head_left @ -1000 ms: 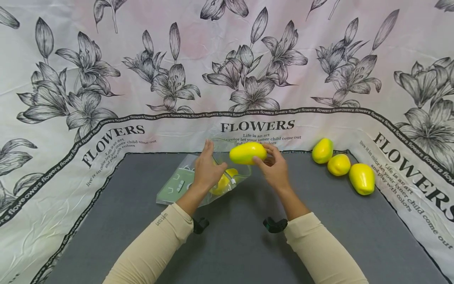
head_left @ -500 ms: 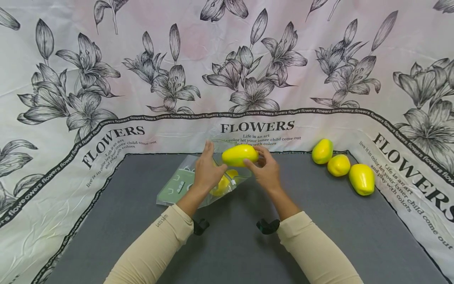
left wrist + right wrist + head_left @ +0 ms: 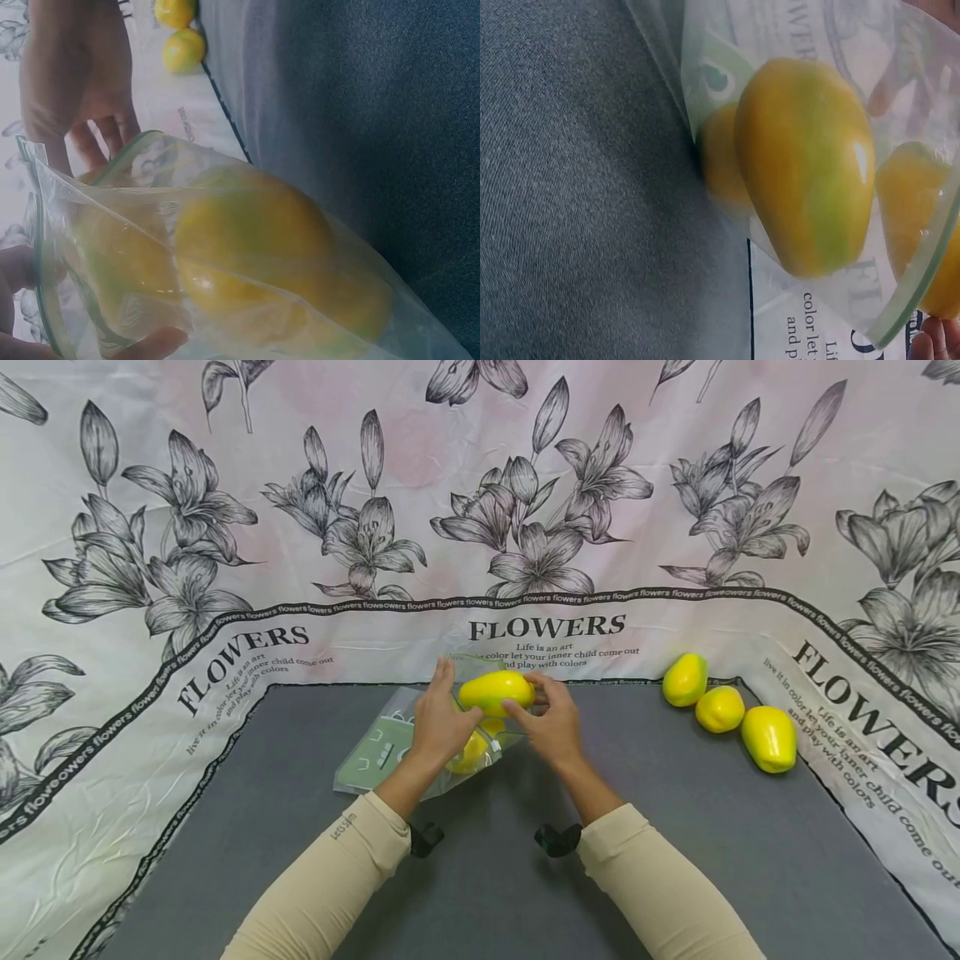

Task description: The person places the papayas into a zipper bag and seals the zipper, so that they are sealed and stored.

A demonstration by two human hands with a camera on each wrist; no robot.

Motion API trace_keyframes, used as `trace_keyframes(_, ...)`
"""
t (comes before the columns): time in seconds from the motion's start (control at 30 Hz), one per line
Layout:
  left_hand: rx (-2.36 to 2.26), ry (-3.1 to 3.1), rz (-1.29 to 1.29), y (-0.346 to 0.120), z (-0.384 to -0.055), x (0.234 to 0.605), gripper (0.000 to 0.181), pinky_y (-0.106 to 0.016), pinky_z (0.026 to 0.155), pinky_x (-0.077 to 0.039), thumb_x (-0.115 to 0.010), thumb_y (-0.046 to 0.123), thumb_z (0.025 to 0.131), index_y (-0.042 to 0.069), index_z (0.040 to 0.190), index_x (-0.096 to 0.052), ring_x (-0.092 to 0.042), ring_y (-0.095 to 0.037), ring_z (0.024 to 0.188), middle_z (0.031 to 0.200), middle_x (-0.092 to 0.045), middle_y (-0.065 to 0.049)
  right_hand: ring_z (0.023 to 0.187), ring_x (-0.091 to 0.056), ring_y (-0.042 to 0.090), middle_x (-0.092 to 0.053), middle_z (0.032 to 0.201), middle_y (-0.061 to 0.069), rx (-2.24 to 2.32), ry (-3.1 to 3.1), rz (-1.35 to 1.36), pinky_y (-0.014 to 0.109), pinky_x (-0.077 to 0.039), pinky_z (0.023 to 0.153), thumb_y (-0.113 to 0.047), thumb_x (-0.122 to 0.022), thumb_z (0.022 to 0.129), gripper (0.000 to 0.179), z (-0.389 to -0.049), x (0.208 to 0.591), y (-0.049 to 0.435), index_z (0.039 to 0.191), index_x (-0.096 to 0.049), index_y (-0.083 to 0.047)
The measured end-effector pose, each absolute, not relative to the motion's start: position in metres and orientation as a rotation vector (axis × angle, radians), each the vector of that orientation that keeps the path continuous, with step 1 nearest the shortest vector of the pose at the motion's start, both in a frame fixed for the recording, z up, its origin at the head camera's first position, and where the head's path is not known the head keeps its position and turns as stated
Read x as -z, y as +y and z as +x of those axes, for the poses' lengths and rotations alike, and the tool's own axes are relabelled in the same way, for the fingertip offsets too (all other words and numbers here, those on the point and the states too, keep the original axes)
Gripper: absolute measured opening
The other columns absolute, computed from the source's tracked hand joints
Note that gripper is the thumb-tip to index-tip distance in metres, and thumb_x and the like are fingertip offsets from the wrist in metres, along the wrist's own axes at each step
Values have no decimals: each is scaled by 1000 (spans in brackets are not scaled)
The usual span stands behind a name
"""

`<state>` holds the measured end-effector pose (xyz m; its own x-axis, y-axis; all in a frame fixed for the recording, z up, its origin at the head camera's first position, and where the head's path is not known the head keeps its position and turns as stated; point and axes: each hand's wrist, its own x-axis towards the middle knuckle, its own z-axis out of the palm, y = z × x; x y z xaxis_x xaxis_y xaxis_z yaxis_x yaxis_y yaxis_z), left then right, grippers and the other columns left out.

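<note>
At the mouth of the clear bag (image 3: 367,758), the yellow-green fruit (image 3: 495,693) lies just left of the right hand (image 3: 553,720), which grips its right end; its long axis runs mostly crosswise, free end toward the left hand (image 3: 441,720); that hand, just beside it, holds the bag's edge between thumb and fingers; two fruits (image 3: 804,169) show deeper inside; three loose fruits (image 3: 720,709) rest well apart, on the bench's (image 3: 480,906) far right.

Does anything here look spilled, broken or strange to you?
Nothing stands out. Three glossy yellow, rounded fruits lie together on the right; the right hand holds another such fruit at the mouth of the clear plastic zip bag. I see no spill or tear.
</note>
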<state>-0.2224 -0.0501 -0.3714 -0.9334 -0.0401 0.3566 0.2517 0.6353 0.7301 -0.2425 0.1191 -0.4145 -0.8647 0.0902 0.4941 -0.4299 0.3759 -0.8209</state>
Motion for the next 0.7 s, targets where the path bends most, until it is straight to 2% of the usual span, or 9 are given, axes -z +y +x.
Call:
trace_keyframes(0.23, 1192, -2542, -149, -47, -222, 371, 81, -45, 110, -26, -69, 11, 77, 0, 148, -31, -25, -32, 139, 157, -18, -7, 92, -60, 30, -46, 101, 16, -1498, -2166, 298, 49, -52, 81, -19, -82, 78, 50, -244, 417, 111, 121, -63, -2)
trace_keyframes(0.47, 1204, -2529, -155, -46, -221, 370, 80, -47, 109, -27, -69, 12, 77, 0, 148, -32, -28, -35, 138, 157, -19, -8, 87, -60, 29, -47, 98, 16, -1446, -2195, 300, 49, -51, 80, -21, -83, 77, 50, -245, 419, 107, 119, -64, -3)
trace_keyframes(0.6, 1190, -2535, -165, -47, -221, 370, 81, -47, 109, -28, -69, 12, 77, 0, 148, -32, -28, -34, 138, 157, -19, -8, 87, -62, 30, -54, 100, 17, -1440, -2214, 321, 47, -52, 81, -23, -80, 80, 44, -244, 419, 106, 117, -64, -4)
trace_keyframes(0.7, 1183, -2541, -172, -48, -221, 370, 82, -46, 109, -27, -70, 13, 77, 0, 148, -31, -27, -33, 138, 157, -19, -8, 91, -64, 28, -64, 103, 13, -1443, -2245, 335, 44, -51, 83, -25, -75, 86, 39, -243, 419, 106, 118, -63, -6)
